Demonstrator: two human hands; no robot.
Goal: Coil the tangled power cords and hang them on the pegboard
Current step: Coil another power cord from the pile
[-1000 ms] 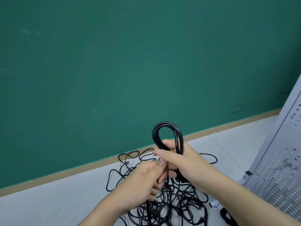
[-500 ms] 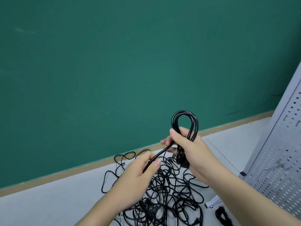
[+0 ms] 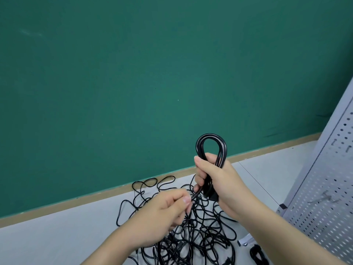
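My right hand (image 3: 221,180) grips a coiled black power cord (image 3: 211,144); its loops stick up above my fist. A free strand of that cord runs down-left from the fist into my left hand (image 3: 166,211), which pinches it between thumb and fingers. Below both hands lies a tangled pile of black cords (image 3: 191,236) on the pale floor. A grey pegboard (image 3: 324,207) with metal hooks stands at the right edge.
A green wall (image 3: 152,73) with a tan baseboard (image 3: 95,197) rises behind the pile. A small coiled black cord (image 3: 257,254) lies by the pegboard's foot (image 3: 245,241). The pale floor (image 3: 47,241) stretches to the left.
My right hand has carried the coil up and to the right. My left hand has drawn away from it, now holding a loose strand stretched between the two hands.
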